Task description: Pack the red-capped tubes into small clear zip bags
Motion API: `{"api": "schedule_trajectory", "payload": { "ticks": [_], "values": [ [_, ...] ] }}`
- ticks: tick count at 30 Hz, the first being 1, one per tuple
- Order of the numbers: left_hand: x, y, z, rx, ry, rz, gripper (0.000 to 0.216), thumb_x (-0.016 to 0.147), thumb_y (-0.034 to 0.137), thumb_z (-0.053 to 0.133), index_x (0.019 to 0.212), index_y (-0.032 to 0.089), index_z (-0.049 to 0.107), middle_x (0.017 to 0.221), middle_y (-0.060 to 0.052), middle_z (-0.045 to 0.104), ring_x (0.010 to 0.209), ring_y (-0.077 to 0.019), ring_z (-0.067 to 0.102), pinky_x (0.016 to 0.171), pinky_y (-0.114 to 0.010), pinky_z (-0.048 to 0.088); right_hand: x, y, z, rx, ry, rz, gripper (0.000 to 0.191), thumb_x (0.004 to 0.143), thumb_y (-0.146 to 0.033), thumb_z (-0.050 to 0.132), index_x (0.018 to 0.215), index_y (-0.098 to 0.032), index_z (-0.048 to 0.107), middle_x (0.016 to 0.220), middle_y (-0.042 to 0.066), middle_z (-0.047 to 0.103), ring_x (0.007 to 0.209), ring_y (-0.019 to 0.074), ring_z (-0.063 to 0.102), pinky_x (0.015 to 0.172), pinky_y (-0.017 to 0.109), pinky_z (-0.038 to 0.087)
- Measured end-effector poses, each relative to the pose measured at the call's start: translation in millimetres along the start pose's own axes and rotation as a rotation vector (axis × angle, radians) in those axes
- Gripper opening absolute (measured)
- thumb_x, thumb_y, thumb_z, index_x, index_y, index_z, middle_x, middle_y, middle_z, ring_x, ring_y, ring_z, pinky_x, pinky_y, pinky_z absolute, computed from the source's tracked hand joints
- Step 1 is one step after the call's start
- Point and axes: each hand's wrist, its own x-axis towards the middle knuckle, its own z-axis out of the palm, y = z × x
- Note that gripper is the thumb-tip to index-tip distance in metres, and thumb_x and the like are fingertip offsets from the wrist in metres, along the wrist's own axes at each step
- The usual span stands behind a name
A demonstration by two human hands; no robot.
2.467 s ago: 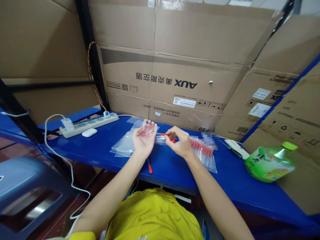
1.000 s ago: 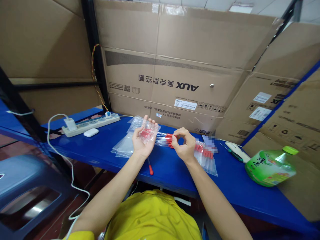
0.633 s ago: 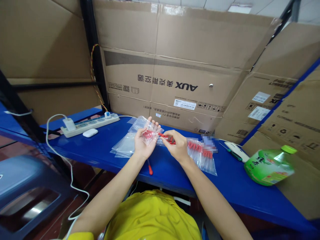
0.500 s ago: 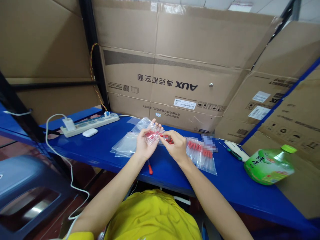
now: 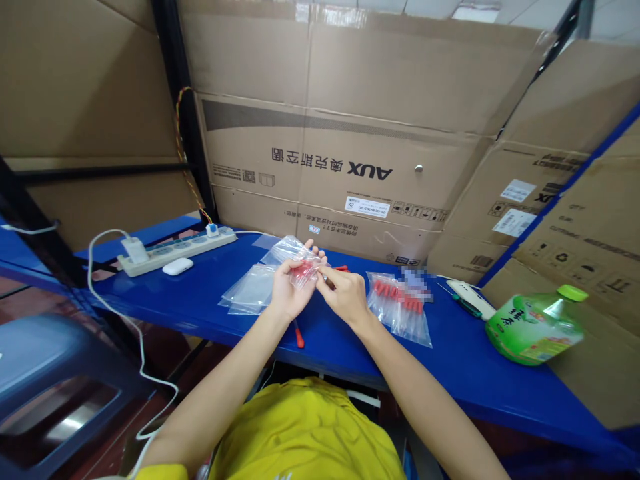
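My left hand (image 5: 289,289) grips a small clear plastic bag (image 5: 295,259) that has red-capped tubes inside it. My right hand (image 5: 345,293) is pinched at the bag's mouth on red-capped clear tubes (image 5: 334,271) that reach into it. Both hands are held close together just above the blue table (image 5: 240,320). A filled clear bag of red-capped tubes (image 5: 400,307) lies on the table right of my right hand. One loose red-tipped piece (image 5: 299,335) lies on the table under my left wrist.
A stack of empty clear bags (image 5: 250,293) lies left of my hands. A white power strip (image 5: 175,250) and white earbud case (image 5: 178,267) sit at the far left. A green bottle (image 5: 535,325) lies at the right beside a white device (image 5: 470,299). Cardboard boxes (image 5: 350,153) wall the back.
My right hand has moved left to the bag in my left hand, pushing the red-capped tubes further in. The left hand has kept its grip on the bag.
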Motion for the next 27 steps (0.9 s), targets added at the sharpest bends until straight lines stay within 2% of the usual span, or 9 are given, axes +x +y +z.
{"api": "schedule_trajectory", "payload": {
  "ticks": [4, 7, 9, 13, 16, 19, 22, 24, 27],
  "values": [
    [2.2, 0.7, -1.5, -0.025, 0.038, 0.019, 0.065, 0.077, 0.008, 0.052, 0.141, 0.017, 0.063, 0.115, -0.01, 0.077, 0.107, -0.0231, 0.075, 0.11, -0.043, 0.055, 1.0, 5.3, -3.4, 0.071, -0.049, -0.015, 0.023, 0.099, -0.025, 0.061, 0.113, -0.024, 0.08, 0.071, 0.0, 0.076, 0.058, 0.0137, 0.065, 0.063, 0.024, 0.042],
    [5.8, 1.4, -5.3, -0.07, 0.125, 0.073, 0.058, 0.078, 0.005, 0.053, 0.134, 0.014, 0.065, 0.105, -0.009, 0.077, 0.101, -0.0197, 0.075, 0.107, -0.036, 0.056, 1.6, 7.4, -11.2, 0.24, -0.136, -0.036, 0.018, 0.098, -0.026, 0.062, 0.106, -0.023, 0.078, 0.068, -0.002, 0.071, 0.056, 0.0116, 0.062, 0.063, 0.023, 0.043],
    [8.2, 2.2, -7.5, -0.1, 0.19, 0.108, 0.051, 0.077, 0.003, 0.053, 0.125, 0.014, 0.067, 0.099, -0.007, 0.077, 0.098, -0.019, 0.076, 0.103, -0.034, 0.057, 1.2, 5.8, -16.2, 0.35, -0.3, -0.015, 0.009, 0.094, -0.029, 0.07, 0.095, -0.022, 0.076, 0.063, -0.005, 0.067, 0.054, 0.0102, 0.059, 0.061, 0.022, 0.041],
    [11.1, 4.0, -9.2, -0.14, 0.27, 0.158, 0.029, 0.081, 0.006, 0.054, 0.106, 0.017, 0.066, 0.097, -0.007, 0.076, 0.098, -0.0203, 0.076, 0.097, -0.035, 0.06, -2.3, -6.9, -18.9, 0.469, -0.748, -0.026, 0.03, 0.08, -0.045, 0.089, 0.094, -0.023, 0.075, 0.06, -0.009, 0.064, 0.053, 0.0088, 0.058, 0.06, 0.02, 0.039],
    [11.3, 5.1, -8.9, -0.139, 0.289, 0.164, 0.021, 0.084, 0.008, 0.057, 0.101, 0.018, 0.063, 0.101, -0.008, 0.077, 0.102, -0.0214, 0.077, 0.096, -0.034, 0.061, -7.0, -19.1, -14.2, 0.472, -0.935, -0.099, 0.035, 0.076, -0.047, 0.092, 0.099, -0.025, 0.077, 0.065, -0.009, 0.066, 0.057, 0.0089, 0.06, 0.06, 0.02, 0.037],
    [10.6, 5.5, -8.8, -0.141, 0.281, 0.166, 0.021, 0.085, 0.009, 0.059, 0.103, 0.019, 0.062, 0.106, -0.008, 0.077, 0.107, -0.0225, 0.076, 0.097, -0.035, 0.061, -10.6, -24.7, -9.6, 0.46, -0.975, -0.157, 0.025, 0.079, -0.039, 0.091, 0.092, -0.023, 0.076, 0.069, -0.008, 0.067, 0.062, 0.009, 0.061, 0.063, 0.02, 0.038],
    [10.5, 5.7, -9.8, -0.141, 0.259, 0.176, 0.023, 0.086, 0.012, 0.06, 0.107, 0.02, 0.062, 0.107, -0.009, 0.077, 0.11, -0.0243, 0.076, 0.098, -0.037, 0.06, -9.3, -21.3, -12.3, 0.553, -0.96, -0.114, 0.013, 0.085, -0.029, 0.084, 0.088, -0.022, 0.074, 0.068, -0.007, 0.065, 0.061, 0.0088, 0.061, 0.063, 0.02, 0.041],
    [11.5, 6.3, -11.6, -0.136, 0.246, 0.204, 0.027, 0.084, 0.012, 0.061, 0.11, 0.021, 0.062, 0.107, -0.008, 0.077, 0.111, -0.0247, 0.076, 0.099, -0.038, 0.06, -5.3, -15.2, -19.6, 0.637, -0.892, -0.045, 0.005, 0.087, -0.023, 0.078, 0.086, -0.021, 0.074, 0.066, -0.007, 0.064, 0.059, 0.0089, 0.059, 0.062, 0.02, 0.043],
    [14.6, 8.5, -16.0, -0.136, 0.277, 0.305, 0.033, 0.081, 0.011, 0.061, 0.112, 0.023, 0.061, 0.103, -0.004, 0.076, 0.106, -0.0212, 0.077, 0.1, -0.035, 0.059, 3.3, -3.0, -36.5, 0.667, -0.69, 0.067, 0.004, 0.085, -0.017, 0.07, 0.087, -0.02, 0.073, 0.067, -0.005, 0.064, 0.058, 0.0096, 0.057, 0.06, 0.021, 0.044]
  ]
}}
